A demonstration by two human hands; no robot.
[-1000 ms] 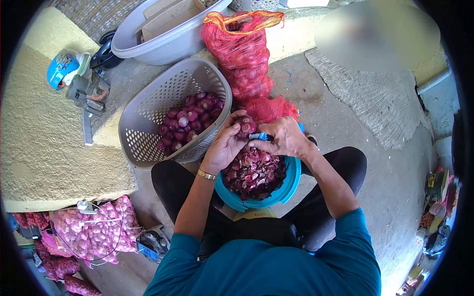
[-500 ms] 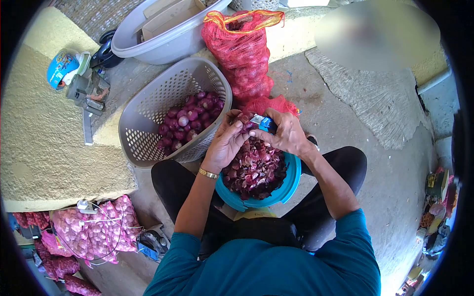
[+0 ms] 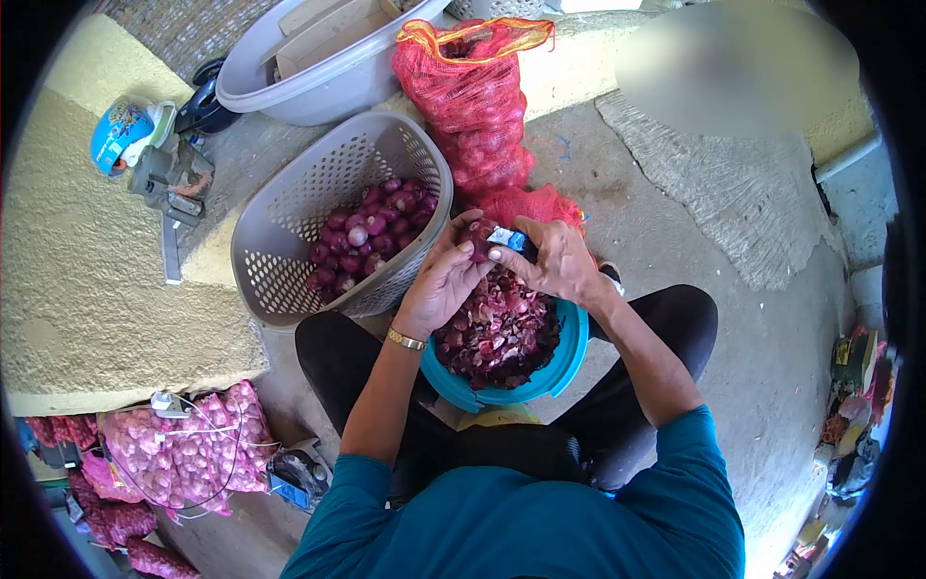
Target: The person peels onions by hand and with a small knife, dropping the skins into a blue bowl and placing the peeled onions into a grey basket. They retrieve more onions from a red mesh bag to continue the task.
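My left hand (image 3: pixel 439 289), with a gold watch at the wrist, is closed around a red onion (image 3: pixel 478 234). Pinched in my right hand (image 3: pixel 561 262) is a small blue-and-silver tool (image 3: pixel 508 237), held against the onion; its exact kind is hard to make out. Directly below both hands, a turquoise basin (image 3: pixel 575 349) between my knees holds a heap of loose onion skins (image 3: pixel 497 328). To the left stands a grey perforated basket (image 3: pixel 280 227) with many red onions (image 3: pixel 371 232) gathered in its right part.
A red mesh sack (image 3: pixel 473 125) of onions stands behind the basin, beside a large grey tub (image 3: pixel 323 96). Pink mesh bags (image 3: pixel 188 449) of bulbs lie at lower left near a cable. A yellow ledge (image 3: pixel 116 318) runs along the left. Assorted items (image 3: pixel 854 386) line the right edge.
The onion has turned slightly in my left fingers, and the tool has shifted a little against it. Both hands stay above the basin.
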